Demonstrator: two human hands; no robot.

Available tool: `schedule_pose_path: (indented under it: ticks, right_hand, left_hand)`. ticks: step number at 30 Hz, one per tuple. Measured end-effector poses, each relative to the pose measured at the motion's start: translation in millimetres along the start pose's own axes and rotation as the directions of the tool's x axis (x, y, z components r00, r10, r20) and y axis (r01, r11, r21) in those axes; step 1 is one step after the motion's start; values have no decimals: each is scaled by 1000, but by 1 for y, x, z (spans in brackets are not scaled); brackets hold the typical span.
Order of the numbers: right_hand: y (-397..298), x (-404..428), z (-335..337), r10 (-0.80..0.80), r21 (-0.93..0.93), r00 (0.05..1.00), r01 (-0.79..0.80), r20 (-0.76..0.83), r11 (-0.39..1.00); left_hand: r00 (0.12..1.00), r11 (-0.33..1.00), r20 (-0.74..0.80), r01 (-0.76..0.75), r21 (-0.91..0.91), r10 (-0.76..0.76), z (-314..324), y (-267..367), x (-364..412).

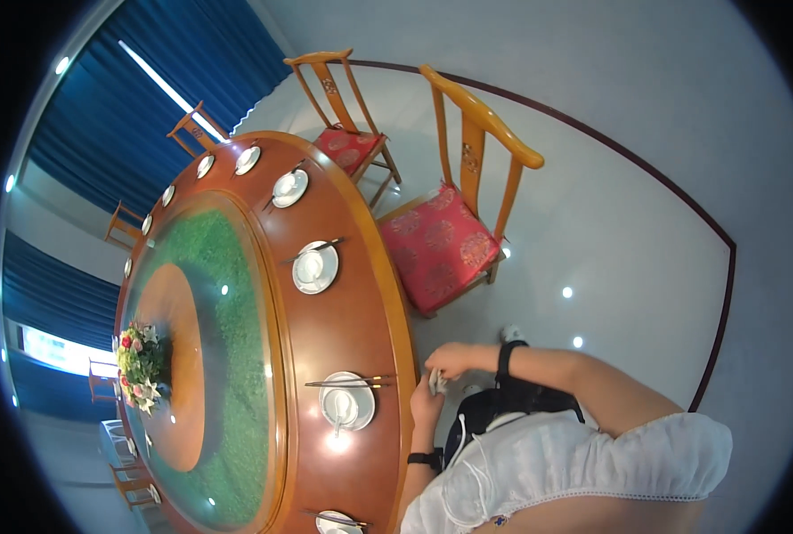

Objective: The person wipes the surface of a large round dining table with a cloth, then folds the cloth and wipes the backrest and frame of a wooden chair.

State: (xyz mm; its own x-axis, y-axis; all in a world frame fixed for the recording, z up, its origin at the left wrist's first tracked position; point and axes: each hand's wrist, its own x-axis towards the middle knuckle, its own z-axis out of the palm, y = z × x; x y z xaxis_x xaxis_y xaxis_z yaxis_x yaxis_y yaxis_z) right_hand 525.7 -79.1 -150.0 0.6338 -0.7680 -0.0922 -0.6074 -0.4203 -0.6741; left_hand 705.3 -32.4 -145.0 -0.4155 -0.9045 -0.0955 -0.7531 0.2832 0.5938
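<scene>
A small crumpled whitish cloth (438, 382) is between my two hands, just off the edge of the round wooden table (343, 314). My right hand (451, 360) grips it from above in the picture, and my left hand (427, 402) grips it from below. A black band is on each wrist. Nearest to my hands on the table lies a white place setting (347, 408) of stacked plate, bowl and spoon, with chopsticks (353, 382) across it. Another setting (315, 268) with chopsticks sits farther along the rim.
A wooden chair with a red patterned cushion (440, 243) stands against the table ahead, with another chair (349, 148) beyond it. The table's glass turntable (236, 374) has a green ring, with a flower arrangement (138, 367) at the middle. More settings and chairs surround it.
</scene>
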Motion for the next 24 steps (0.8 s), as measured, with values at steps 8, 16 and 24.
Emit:
schedule_pose_path:
  ticks: [8, 16, 24]
  right_hand:
    - [41, -150, -155, 136, 3, 977, -138, -167, 990]
    - [131, -215, -317, -85, -172, 610, -85, -788, 981]
    - [186, -209, -402, -416, -352, 549, 224, -725, 909]
  left_hand:
    - [934, 949, 254, -184, -256, 249, 2, 158, 103]
    - [809, 895, -430, -445, -6, 399, 19, 366, 240]
    - [871, 972, -436, -228, 50, 227, 28, 423, 289]
